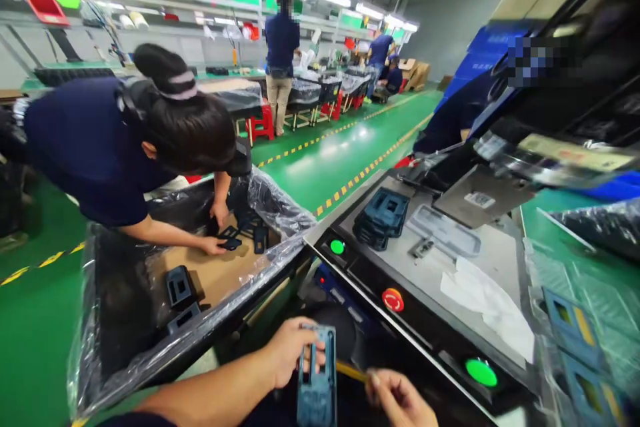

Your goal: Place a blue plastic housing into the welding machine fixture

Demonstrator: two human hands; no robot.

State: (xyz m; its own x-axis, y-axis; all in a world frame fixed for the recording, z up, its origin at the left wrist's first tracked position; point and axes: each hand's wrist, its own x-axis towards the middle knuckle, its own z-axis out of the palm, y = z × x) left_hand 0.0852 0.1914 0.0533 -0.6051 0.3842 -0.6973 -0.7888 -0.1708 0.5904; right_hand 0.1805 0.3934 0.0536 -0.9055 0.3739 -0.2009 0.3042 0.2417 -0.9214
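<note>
The left hand (289, 352), fingers clenched around a slate-blue rectangular plastic frame (316, 392) with open windows, holds it before a black machine; the right hand (397, 401) pinches a thin yellow rod (353, 371). Beyond, a stack of dark blue frames (383, 219) sits on the steel surface (500, 247), while a navy-shirted co-worker (85, 147) reaches into a plastic-lined bin (200, 327).

No wording can be read: the white sticker (479, 199) on the metal plate (495, 193) and the tan label (575, 152) are too blurred.
</note>
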